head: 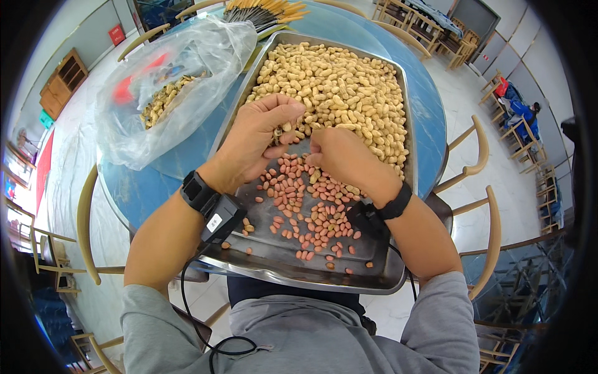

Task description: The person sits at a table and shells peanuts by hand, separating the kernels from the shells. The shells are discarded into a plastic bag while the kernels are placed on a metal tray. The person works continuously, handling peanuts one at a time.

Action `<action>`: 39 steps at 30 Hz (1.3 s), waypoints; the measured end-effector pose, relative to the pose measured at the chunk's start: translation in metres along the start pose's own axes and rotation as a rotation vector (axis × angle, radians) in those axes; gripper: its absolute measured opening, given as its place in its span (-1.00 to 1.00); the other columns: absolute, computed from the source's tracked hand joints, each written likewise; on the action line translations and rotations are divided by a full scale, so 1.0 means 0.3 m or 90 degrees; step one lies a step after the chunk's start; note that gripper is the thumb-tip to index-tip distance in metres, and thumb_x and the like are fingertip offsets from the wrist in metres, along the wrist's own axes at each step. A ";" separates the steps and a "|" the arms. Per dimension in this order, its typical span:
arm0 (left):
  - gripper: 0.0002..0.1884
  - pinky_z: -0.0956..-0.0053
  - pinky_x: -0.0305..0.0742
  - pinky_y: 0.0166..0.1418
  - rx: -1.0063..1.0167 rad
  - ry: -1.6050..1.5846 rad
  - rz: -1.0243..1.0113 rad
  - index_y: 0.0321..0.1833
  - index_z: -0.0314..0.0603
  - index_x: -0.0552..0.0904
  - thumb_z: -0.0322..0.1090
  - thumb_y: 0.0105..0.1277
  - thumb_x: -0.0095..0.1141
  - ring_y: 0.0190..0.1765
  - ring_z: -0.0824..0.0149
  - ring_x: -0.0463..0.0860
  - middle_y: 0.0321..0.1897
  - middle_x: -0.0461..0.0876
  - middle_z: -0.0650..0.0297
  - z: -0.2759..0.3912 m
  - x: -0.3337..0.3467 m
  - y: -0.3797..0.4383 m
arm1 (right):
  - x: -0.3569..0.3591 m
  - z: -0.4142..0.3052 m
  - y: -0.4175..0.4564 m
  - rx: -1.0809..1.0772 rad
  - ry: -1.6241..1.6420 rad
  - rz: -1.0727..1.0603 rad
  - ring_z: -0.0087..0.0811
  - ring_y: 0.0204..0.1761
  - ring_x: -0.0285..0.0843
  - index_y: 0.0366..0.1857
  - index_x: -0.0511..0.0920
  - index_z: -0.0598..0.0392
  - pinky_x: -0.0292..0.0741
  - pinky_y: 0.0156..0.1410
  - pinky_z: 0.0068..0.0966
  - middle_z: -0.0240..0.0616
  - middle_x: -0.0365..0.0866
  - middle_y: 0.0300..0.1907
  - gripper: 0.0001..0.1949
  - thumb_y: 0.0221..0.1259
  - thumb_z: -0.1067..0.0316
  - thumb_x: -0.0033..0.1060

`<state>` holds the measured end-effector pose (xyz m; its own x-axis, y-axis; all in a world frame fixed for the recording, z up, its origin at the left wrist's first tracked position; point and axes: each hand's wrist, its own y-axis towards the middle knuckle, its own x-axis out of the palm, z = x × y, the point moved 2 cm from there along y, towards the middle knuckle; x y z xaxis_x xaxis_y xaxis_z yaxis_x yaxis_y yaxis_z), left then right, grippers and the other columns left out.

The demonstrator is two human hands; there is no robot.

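A rectangular metal tray [261,255] stands before me. Unshelled peanuts [336,84] are heaped across its far part, and loose pink-skinned peanut kernels [287,189] lie scattered nearer to me. Over the tray's left side, my left hand [250,135] is curled around broken peanut shells [278,136], with thumb and forefinger close together. My right hand [343,152] is just to its right, at the border between pods and kernels. Its fingers point down and inward; its own back hides whatever may be between the fingertips.
The tray rests on a round blue table [135,191]. Left of it, a clear plastic bag [187,128] holds peanut shells [168,98]. Several orange-ended sticks [268,14] lie behind. Wooden chairs [488,243] surround the table. A black cable [183,285] hangs from my left wrist device.
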<state>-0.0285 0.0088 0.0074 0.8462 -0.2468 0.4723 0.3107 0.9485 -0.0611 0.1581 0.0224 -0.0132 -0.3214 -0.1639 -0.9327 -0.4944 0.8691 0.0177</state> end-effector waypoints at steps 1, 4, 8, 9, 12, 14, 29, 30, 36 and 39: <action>-0.89 0.74 0.17 -0.58 -0.002 0.017 0.009 -0.04 -0.20 0.66 -0.35 0.55 0.28 -0.44 0.61 0.49 -0.33 0.59 0.40 -0.003 0.001 -0.001 | -0.008 0.009 -0.001 -0.010 0.036 0.017 -0.12 -0.24 0.76 -0.28 0.71 0.24 0.63 -0.09 -0.23 -0.07 0.76 -0.36 -0.77 0.23 0.27 0.49; -0.89 0.77 0.20 -0.58 -0.008 0.062 0.008 -0.01 -0.20 0.67 -0.36 0.54 0.28 -0.39 0.60 0.58 -0.34 0.61 0.38 0.004 0.011 -0.002 | -0.015 0.053 0.027 -0.022 0.254 0.103 -0.35 -0.37 0.70 -0.27 0.70 0.26 0.58 -0.24 -0.39 -0.19 0.74 -0.40 -0.82 0.29 0.34 0.44; -0.86 0.77 0.21 -0.58 -0.005 0.069 0.010 0.03 -0.22 0.68 -0.34 0.55 0.27 -0.39 0.61 0.57 -0.28 0.65 0.37 0.004 0.014 -0.003 | -0.064 0.024 0.012 0.028 0.599 0.095 -0.64 -0.57 0.48 -0.10 0.70 0.26 0.33 -0.49 -0.64 -0.24 0.75 -0.34 -0.84 0.41 0.39 0.34; -0.85 0.77 0.21 -0.57 -0.005 0.062 0.008 0.04 -0.23 0.68 -0.33 0.56 0.27 -0.39 0.61 0.57 -0.27 0.66 0.37 0.006 0.013 0.000 | -0.080 0.010 0.004 0.044 0.683 0.080 -0.70 -0.62 0.42 -0.05 0.70 0.26 0.26 -0.56 -0.70 -0.24 0.75 -0.32 -0.83 0.45 0.40 0.32; -0.83 0.75 0.21 -0.56 -0.005 0.016 0.023 0.07 -0.23 0.68 -0.32 0.57 0.26 -0.40 0.61 0.55 -0.25 0.65 0.37 0.015 0.017 0.004 | -0.101 -0.014 -0.011 0.068 0.817 0.108 -0.71 -0.65 0.37 -0.08 0.68 0.29 0.19 -0.60 -0.70 -0.17 0.77 -0.30 -0.86 0.47 0.43 0.29; -0.83 0.74 0.20 -0.53 -0.002 0.015 0.037 0.09 -0.22 0.68 -0.33 0.56 0.27 -0.44 0.61 0.49 -0.29 0.63 0.40 0.010 0.017 0.015 | -0.100 -0.007 -0.016 0.059 0.863 0.135 -0.70 -0.66 0.36 -0.11 0.66 0.29 0.17 -0.62 -0.70 -0.13 0.77 -0.30 -0.88 0.45 0.44 0.30; -0.88 0.70 0.24 -0.50 0.118 0.231 0.010 -0.19 -0.24 0.71 -0.39 0.40 0.41 -0.51 0.62 0.47 -0.48 0.65 0.35 -0.050 0.006 0.018 | -0.067 -0.049 -0.022 0.022 0.597 0.100 -0.72 -0.63 0.41 -0.14 0.70 0.31 0.27 -0.55 -0.68 -0.41 0.67 -0.51 -0.88 0.40 0.48 0.31; -0.87 0.70 0.24 -0.51 0.114 0.205 0.009 -0.20 -0.22 0.69 -0.38 0.40 0.42 -0.51 0.62 0.47 -0.48 0.64 0.35 -0.042 0.010 0.013 | -0.063 -0.042 -0.020 0.018 0.605 0.096 -0.72 -0.63 0.41 -0.15 0.70 0.32 0.28 -0.55 -0.69 -0.40 0.67 -0.51 -0.89 0.41 0.49 0.30; -0.83 0.69 0.22 -0.56 0.057 0.123 -0.016 -0.20 -0.16 0.63 -0.35 0.41 0.43 -0.54 0.60 0.46 -0.47 0.65 0.32 -0.033 -0.013 0.020 | -0.069 -0.064 -0.020 0.026 0.646 0.130 -0.72 -0.62 0.39 -0.16 0.56 0.22 0.30 -0.55 -0.70 -0.34 0.70 -0.42 -0.93 0.50 0.47 0.23; -0.82 0.69 0.20 -0.57 0.027 0.087 -0.028 -0.17 -0.16 0.63 -0.34 0.42 0.42 -0.54 0.61 0.45 -0.44 0.66 0.31 -0.026 -0.005 0.016 | -0.063 -0.063 -0.020 0.012 0.625 0.142 -0.73 -0.61 0.39 -0.16 0.52 0.17 0.28 -0.54 -0.71 -0.36 0.68 -0.43 -0.92 0.52 0.45 0.22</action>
<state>-0.0248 0.0120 -0.0005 0.8842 -0.3100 0.3494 0.3324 0.9431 -0.0042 0.1518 0.0116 0.0113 -0.9327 -0.3011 -0.1983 -0.3314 0.9327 0.1424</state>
